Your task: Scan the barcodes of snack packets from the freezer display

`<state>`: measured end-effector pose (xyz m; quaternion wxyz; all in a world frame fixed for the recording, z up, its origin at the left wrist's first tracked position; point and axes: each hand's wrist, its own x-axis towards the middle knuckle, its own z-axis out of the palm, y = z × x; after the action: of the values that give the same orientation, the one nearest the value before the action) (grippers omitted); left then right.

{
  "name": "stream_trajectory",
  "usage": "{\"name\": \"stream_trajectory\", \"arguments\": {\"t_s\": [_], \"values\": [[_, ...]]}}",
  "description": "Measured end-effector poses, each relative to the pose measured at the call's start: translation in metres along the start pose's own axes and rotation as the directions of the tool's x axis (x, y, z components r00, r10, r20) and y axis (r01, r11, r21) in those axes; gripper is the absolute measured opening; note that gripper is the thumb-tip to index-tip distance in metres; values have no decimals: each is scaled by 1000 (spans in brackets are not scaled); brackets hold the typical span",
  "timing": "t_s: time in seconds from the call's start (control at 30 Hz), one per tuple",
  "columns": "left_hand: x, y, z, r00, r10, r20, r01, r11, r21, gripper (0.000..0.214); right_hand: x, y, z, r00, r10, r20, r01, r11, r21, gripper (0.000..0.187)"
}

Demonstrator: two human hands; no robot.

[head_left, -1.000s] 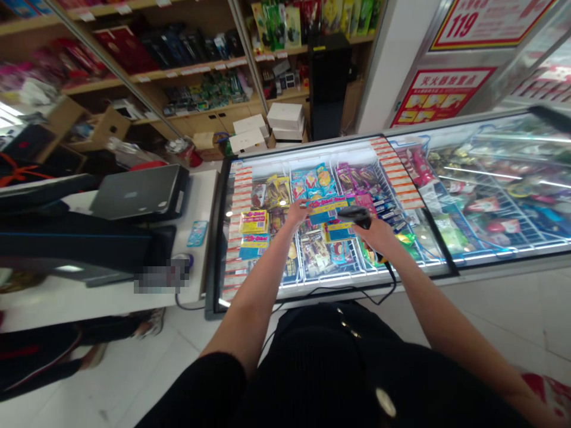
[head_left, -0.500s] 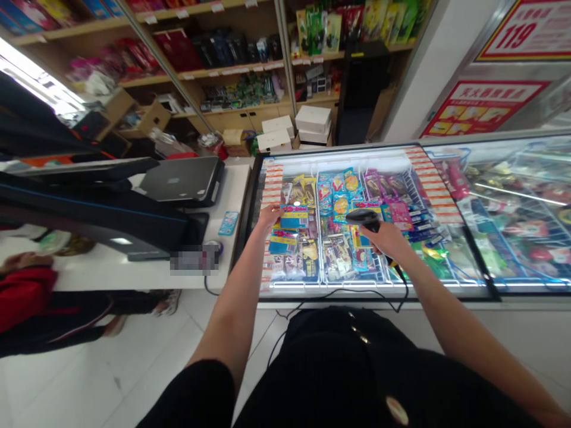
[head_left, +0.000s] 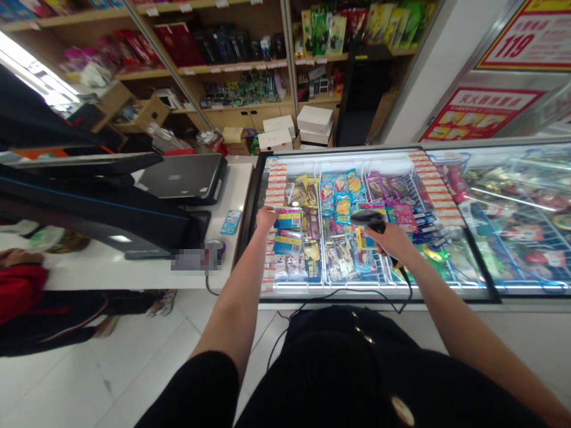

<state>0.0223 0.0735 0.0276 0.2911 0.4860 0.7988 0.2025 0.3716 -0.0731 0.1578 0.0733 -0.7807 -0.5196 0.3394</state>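
My left hand [head_left: 266, 219] has swung out to nine o'clock of the black pistol-shaped scanner [head_left: 368, 219] — I judge handling has shifted there. Its fingers reach the upper of two flat blue-and-yellow packets [head_left: 288, 219], grip unclear; two more lie by the lone scanner — my right hand [head_left: 395, 242] clamps that.

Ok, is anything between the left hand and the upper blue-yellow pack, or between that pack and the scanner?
Nothing visible: the left hand is at the left edge of the upper blue-yellow pack. Toward the scanner, the bright packets appear to lie beneath the glass.
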Motion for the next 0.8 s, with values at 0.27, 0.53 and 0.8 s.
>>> {"name": "stream_trajectory", "arguments": {"t_s": [0.27, 0.53, 0.8], "values": [[-18, 37, -2, 989, 73, -127, -63, 994, 84, 45, 1, 25, -4, 1000, 19, -24, -17, 993, 113, 32], [-44, 117, 43, 962, 266, -66, -266, 964, 16, 38, 3, 64, -25, 985, 153, -84, -136, 973, 187, 29], [-84, 169, 110, 908, 383, 168, -392, 920, 23, 36, 1, 90, -48, 977, 186, -101, -157, 958, 240, 31]]}}
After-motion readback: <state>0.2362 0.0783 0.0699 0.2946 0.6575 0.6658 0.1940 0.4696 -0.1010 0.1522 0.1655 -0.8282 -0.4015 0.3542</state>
